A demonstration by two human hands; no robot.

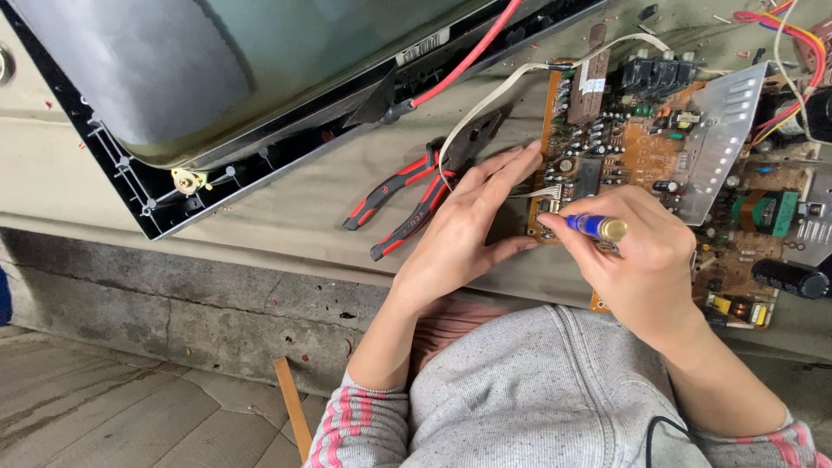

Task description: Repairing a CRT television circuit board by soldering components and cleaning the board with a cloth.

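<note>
Grey sweatshirt fills the lower view, below a picture tube lying on the bench beside an orange circuit board. Left hand lies open, fingertips on the board's edge; right hand is closed around a blue-handled tool, tip at the board, with red-handled pliers just beside the left hand.
</note>
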